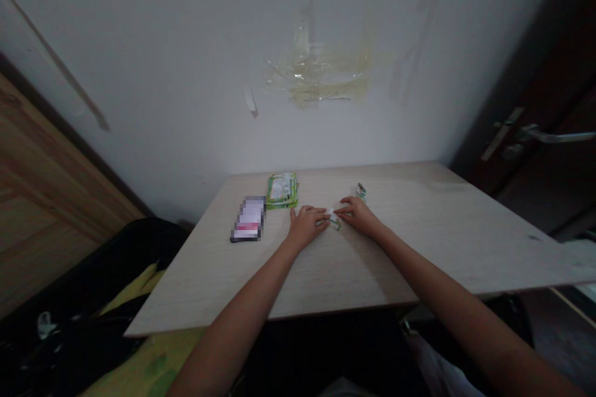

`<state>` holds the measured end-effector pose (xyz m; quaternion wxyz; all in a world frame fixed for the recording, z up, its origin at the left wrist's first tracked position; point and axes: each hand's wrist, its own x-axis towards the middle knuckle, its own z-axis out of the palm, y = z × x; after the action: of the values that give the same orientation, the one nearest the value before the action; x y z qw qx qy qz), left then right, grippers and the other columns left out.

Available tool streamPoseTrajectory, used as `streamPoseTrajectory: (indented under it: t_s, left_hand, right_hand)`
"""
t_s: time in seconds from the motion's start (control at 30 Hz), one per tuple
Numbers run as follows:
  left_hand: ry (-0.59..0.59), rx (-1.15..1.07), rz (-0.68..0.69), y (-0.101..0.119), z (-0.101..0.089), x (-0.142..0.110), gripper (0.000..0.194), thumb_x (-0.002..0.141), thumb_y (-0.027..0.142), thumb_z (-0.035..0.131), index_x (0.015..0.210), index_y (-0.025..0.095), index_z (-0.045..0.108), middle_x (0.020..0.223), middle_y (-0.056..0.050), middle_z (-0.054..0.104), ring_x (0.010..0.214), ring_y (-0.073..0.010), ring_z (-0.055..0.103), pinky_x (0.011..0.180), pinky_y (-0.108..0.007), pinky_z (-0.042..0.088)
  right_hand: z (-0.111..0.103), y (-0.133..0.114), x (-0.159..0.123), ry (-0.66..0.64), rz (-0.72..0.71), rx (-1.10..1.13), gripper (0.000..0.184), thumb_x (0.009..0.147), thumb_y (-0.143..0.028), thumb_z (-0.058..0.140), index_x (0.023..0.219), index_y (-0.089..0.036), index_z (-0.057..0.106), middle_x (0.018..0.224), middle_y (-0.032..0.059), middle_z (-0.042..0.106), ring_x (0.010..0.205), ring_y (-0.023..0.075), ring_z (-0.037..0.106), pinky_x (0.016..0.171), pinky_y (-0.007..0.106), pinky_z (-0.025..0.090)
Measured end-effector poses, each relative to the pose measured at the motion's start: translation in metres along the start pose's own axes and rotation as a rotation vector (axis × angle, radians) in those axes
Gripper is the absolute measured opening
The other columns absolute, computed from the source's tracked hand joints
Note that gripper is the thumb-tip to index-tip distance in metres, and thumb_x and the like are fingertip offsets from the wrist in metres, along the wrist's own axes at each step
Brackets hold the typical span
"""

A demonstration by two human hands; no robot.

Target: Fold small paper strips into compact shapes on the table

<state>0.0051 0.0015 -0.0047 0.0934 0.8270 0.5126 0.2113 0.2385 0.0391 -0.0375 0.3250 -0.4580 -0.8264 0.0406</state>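
A small white-and-green piece [334,222], perhaps paper or wrapper, lies on the table between my hands. My left hand [307,224] rests on the tabletop with its fingertips pressed on the left side of the piece. From the right, my right hand [357,214] pinches its upper edge, and part of the piece is hidden under the fingers. Just beyond my right hand sits a small crumpled green-and-white bit [361,191]. A stack of flat green-and-white packets [282,190] lies beyond my left hand.
A phone [249,218] with a blurred screen lies left of my left hand. The pale wooden table [410,198] meets a wall [186,74] with old tape [321,77]. A dark door with a metal handle [554,135] stands at the right.
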Motion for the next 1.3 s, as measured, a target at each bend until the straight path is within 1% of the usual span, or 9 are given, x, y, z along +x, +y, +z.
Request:
streamPoseTrajectory:
  t_s: [0.23, 0.4, 0.53, 0.67, 0.73, 0.83, 0.97, 1.07, 1.3]
  left_hand:
    - [0.013, -0.005, 0.025, -0.001, 0.000, -0.001, 0.029, 0.092, 0.049, 0.057, 0.117, 0.041, 0.070, 0.134, 0.002, 0.065, 0.125, -0.0300, 0.048, 0.112, -0.068, 0.017]
    - [0.013, 0.005, 0.019, 0.000, 0.000, -0.002, 0.030, 0.093, 0.048, 0.056, 0.118, 0.040, 0.070, 0.135, 0.001, 0.065, 0.125, -0.0285, 0.048, 0.113, -0.065, 0.017]
    - [-0.001, 0.014, 0.035, -0.002, 0.000, -0.002, 0.032, 0.092, 0.048, 0.057, 0.120, 0.039, 0.069, 0.136, 0.000, 0.064, 0.126, -0.0282, 0.047, 0.114, -0.065, 0.017]
    - [-0.011, 0.026, 0.049, -0.005, 0.000, -0.003, 0.032, 0.090, 0.043, 0.061, 0.121, 0.040, 0.068, 0.137, 0.000, 0.063, 0.126, -0.0276, 0.046, 0.113, -0.062, 0.019]
    - [0.000, 0.037, 0.055, -0.005, 0.000, -0.003, 0.032, 0.089, 0.042, 0.063, 0.121, 0.040, 0.068, 0.135, 0.000, 0.063, 0.124, -0.0272, 0.047, 0.113, -0.060, 0.021]
    - [0.028, 0.050, 0.071, -0.005, -0.001, -0.004, 0.031, 0.089, 0.045, 0.062, 0.119, 0.039, 0.070, 0.129, 0.000, 0.065, 0.122, -0.0266, 0.048, 0.111, -0.057, 0.024]
    - [0.047, 0.060, 0.076, -0.005, -0.003, -0.004, 0.031, 0.089, 0.052, 0.060, 0.114, 0.039, 0.072, 0.122, -0.001, 0.066, 0.117, -0.0259, 0.049, 0.108, -0.052, 0.027]
    - [0.043, 0.057, 0.072, -0.006, -0.004, -0.003, 0.032, 0.090, 0.053, 0.059, 0.115, 0.038, 0.072, 0.120, -0.001, 0.066, 0.116, -0.0250, 0.048, 0.107, -0.050, 0.027]
    - [0.035, 0.014, 0.080, -0.005, -0.007, -0.003, 0.031, 0.090, 0.054, 0.058, 0.111, 0.036, 0.073, 0.118, -0.001, 0.067, 0.115, -0.0232, 0.048, 0.107, -0.046, 0.027]
  right_hand:
    - [-0.003, -0.013, 0.006, -0.056, 0.056, -0.112, 0.026, 0.094, -0.032, 0.059, 0.112, -0.023, 0.076, 0.122, 0.0148, 0.063, 0.115, 0.0258, 0.059, 0.104, 0.041, 0.044]
    - [-0.003, -0.017, 0.003, -0.042, 0.058, -0.115, 0.027, 0.094, -0.030, 0.059, 0.114, -0.024, 0.075, 0.123, 0.0145, 0.062, 0.117, 0.0260, 0.057, 0.104, 0.042, 0.044]
    - [-0.002, -0.015, -0.001, -0.008, 0.017, -0.072, 0.027, 0.092, -0.030, 0.061, 0.114, -0.022, 0.075, 0.121, 0.0147, 0.063, 0.115, 0.0262, 0.058, 0.103, 0.043, 0.045]
    - [-0.004, -0.013, -0.004, 0.035, -0.006, 0.012, 0.024, 0.088, -0.029, 0.066, 0.107, -0.020, 0.077, 0.116, 0.0146, 0.064, 0.112, 0.0263, 0.059, 0.100, 0.043, 0.047]
    - [-0.006, -0.012, -0.005, 0.056, -0.024, 0.060, 0.021, 0.088, -0.027, 0.066, 0.104, -0.021, 0.077, 0.114, 0.0133, 0.065, 0.109, 0.0255, 0.060, 0.099, 0.043, 0.049]
    - [-0.010, -0.014, -0.006, 0.079, -0.071, 0.120, 0.018, 0.088, -0.024, 0.065, 0.100, -0.022, 0.078, 0.112, 0.0117, 0.066, 0.106, 0.0241, 0.062, 0.098, 0.042, 0.049]
    - [-0.015, -0.020, -0.006, 0.011, -0.127, 0.143, 0.017, 0.087, -0.020, 0.063, 0.094, -0.022, 0.079, 0.111, 0.0102, 0.069, 0.103, 0.0232, 0.063, 0.096, 0.041, 0.050]
    - [-0.018, -0.027, -0.006, -0.052, -0.158, 0.120, 0.022, 0.085, -0.015, 0.063, 0.100, -0.022, 0.078, 0.108, 0.0096, 0.071, 0.102, 0.0234, 0.064, 0.096, 0.041, 0.050]
    - [-0.021, -0.036, -0.006, -0.085, -0.206, 0.077, 0.030, 0.085, -0.011, 0.058, 0.106, -0.021, 0.076, 0.108, 0.0099, 0.071, 0.103, 0.0224, 0.063, 0.095, 0.039, 0.050]
